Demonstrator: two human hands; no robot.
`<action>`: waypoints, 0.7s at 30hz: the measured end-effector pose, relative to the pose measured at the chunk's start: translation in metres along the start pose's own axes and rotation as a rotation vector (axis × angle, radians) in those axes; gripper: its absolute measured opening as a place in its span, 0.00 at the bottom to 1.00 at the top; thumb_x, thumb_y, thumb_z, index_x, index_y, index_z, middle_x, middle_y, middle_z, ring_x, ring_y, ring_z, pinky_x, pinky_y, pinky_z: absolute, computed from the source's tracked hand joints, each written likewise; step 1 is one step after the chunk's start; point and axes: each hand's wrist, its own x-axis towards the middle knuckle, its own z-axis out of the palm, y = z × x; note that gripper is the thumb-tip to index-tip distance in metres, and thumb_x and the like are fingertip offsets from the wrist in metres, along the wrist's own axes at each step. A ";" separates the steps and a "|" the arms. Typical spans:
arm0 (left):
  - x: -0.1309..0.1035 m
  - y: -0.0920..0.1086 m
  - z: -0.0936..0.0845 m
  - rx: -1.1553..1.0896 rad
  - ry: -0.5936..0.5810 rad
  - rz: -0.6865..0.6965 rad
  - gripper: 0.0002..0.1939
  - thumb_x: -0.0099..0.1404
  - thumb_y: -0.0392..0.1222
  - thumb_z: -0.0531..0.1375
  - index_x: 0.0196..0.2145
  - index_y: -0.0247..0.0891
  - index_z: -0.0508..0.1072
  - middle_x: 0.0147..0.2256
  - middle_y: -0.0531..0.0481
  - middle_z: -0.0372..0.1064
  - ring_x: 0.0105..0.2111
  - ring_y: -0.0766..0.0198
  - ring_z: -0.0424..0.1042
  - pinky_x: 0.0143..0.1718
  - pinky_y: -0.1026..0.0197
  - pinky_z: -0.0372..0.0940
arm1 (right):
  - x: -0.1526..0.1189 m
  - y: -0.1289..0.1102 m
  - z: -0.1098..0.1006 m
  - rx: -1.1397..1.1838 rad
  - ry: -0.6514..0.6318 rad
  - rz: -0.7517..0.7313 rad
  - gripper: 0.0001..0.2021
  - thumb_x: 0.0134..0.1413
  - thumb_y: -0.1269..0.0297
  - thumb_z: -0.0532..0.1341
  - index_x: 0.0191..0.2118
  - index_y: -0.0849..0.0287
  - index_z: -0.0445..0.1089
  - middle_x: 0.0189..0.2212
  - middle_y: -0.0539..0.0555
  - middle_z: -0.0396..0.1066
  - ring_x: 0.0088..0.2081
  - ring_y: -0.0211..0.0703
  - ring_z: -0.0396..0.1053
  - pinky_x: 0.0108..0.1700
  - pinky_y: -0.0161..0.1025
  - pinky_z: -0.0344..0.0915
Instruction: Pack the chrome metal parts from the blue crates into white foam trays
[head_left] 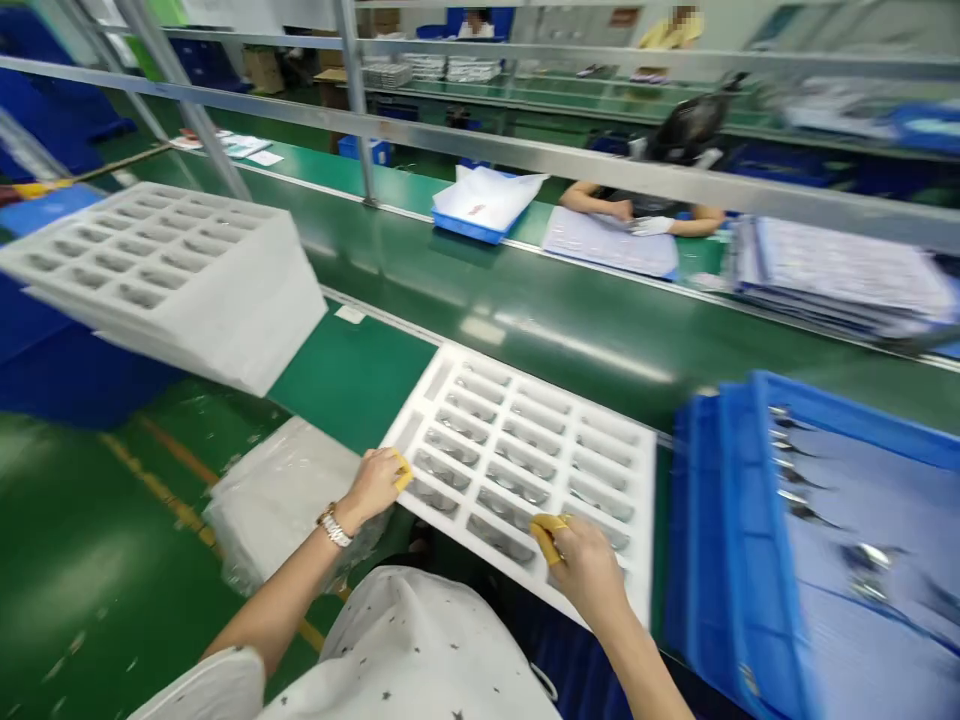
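A white foam tray (489, 455) with rows of slots lies on the green bench in front of me; shiny, clear-looking pieces fill many slots. My left hand (377, 482), with yellow covers on its fingertips, grips the tray's left front corner. Over the front right part of the tray is my right hand (581, 555), its yellow-covered fingers bent together near a slot. Whatever those fingers may hold is hidden. At the right, a blue crate (761, 520) holds shiny metal pieces (870, 560) on a pale sheet.
Stacked white foam trays (225, 290) rise at the left, above a plastic-wrapped white bundle (289, 490). Beyond the green belt (570, 345) are a blue tray (471, 228), a stack of pale sheets (840, 270) and another person's hands (637, 218). Metal rails cross above.
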 end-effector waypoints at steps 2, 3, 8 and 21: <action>0.000 -0.005 0.001 -0.006 0.007 -0.004 0.09 0.67 0.40 0.57 0.33 0.40 0.77 0.35 0.49 0.75 0.39 0.59 0.72 0.44 0.57 0.60 | -0.033 0.042 -0.027 -0.058 0.038 0.166 0.20 0.70 0.54 0.51 0.36 0.56 0.77 0.31 0.57 0.76 0.35 0.47 0.72 0.39 0.41 0.63; 0.001 -0.009 0.003 -0.010 0.015 -0.011 0.10 0.66 0.41 0.56 0.33 0.41 0.78 0.34 0.49 0.75 0.37 0.59 0.72 0.42 0.58 0.60 | -0.049 0.065 -0.042 -0.101 0.046 0.255 0.21 0.69 0.53 0.52 0.34 0.56 0.77 0.32 0.58 0.77 0.35 0.47 0.73 0.39 0.41 0.63; 0.018 -0.030 0.008 -0.103 0.091 -0.037 0.15 0.64 0.50 0.55 0.35 0.42 0.79 0.35 0.49 0.76 0.34 0.59 0.73 0.37 0.62 0.64 | -0.121 0.174 -0.119 -0.372 0.077 0.729 0.18 0.66 0.54 0.54 0.40 0.57 0.79 0.35 0.60 0.79 0.36 0.50 0.75 0.37 0.40 0.64; -0.009 0.063 0.016 -0.190 0.324 -0.118 0.18 0.62 0.56 0.58 0.37 0.42 0.81 0.39 0.48 0.78 0.32 0.61 0.73 0.28 0.65 0.67 | -0.082 0.324 -0.146 -0.512 -0.094 0.752 0.20 0.62 0.72 0.54 0.56 0.60 0.75 0.49 0.65 0.74 0.49 0.52 0.69 0.46 0.42 0.62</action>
